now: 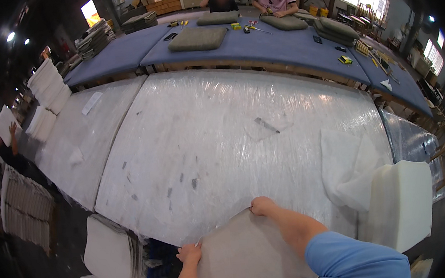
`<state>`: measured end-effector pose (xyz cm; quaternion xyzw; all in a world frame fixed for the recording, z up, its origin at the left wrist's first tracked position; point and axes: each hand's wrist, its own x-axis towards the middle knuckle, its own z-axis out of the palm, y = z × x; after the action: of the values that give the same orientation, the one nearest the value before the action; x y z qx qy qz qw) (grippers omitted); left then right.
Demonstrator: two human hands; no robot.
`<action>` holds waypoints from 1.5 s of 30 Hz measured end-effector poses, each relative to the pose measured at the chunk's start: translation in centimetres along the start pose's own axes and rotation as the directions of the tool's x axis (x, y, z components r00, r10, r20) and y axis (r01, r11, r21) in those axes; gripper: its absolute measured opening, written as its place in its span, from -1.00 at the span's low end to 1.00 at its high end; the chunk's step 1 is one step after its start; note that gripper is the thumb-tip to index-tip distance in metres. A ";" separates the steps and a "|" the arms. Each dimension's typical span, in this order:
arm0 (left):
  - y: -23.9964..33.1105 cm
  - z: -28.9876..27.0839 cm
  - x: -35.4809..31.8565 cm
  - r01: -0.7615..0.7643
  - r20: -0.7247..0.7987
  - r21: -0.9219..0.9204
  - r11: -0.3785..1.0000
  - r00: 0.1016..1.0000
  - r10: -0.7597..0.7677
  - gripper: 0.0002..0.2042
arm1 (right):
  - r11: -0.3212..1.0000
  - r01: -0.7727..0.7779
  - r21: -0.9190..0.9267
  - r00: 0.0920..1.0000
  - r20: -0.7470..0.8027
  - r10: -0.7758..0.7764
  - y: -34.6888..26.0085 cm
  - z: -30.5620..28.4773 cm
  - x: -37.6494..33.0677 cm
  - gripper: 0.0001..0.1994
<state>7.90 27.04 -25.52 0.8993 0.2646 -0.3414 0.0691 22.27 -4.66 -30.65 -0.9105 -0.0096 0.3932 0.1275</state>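
A grey-beige fabric piece (247, 257), shaped like a seat cover, lies at the near edge of the plastic-wrapped table (222, 139). Its far left corner is pinched in my left hand (189, 253). My right hand (263, 206) grips the far right corner, and the fabric stretches between the two. The lower part of the piece runs out of the picture toward me. Whether anything fills it cannot be made out. To the right of my right arm stands a stack of white foam pads (401, 203), with a crumpled white sheet (347, 165) beside it.
More white pads (108, 252) stand low at the left, and stacked pads (48, 87) rise at the far left near another person's hand (12, 128). Two people sit beyond the blue table (257, 47), which carries grey-green cushions (198, 39) and tools.
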 end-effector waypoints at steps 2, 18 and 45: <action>0.2 1.4 -0.3 0.068 -0.087 -0.054 0.996 0.994 -0.073 -0.52 | 0.973 -0.030 0.231 0.974 -0.212 0.080 -1.0 1.5 -1.7 -0.65; 0.4 4.0 2.9 -0.114 -0.410 -0.132 0.985 0.911 0.050 -0.57 | 0.936 0.004 0.353 0.896 -0.418 0.153 -1.8 2.7 -1.8 -0.66; 0.0 5.0 2.6 -0.061 -0.482 -0.111 0.992 0.876 0.000 -0.61 | 0.949 0.087 0.304 0.875 -0.479 0.073 -1.1 3.8 -0.7 -0.64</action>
<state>6.61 26.62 -31.02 0.9539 0.2797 -0.0891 0.0620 19.17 -2.80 -32.36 -0.9473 0.0823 0.1489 0.2716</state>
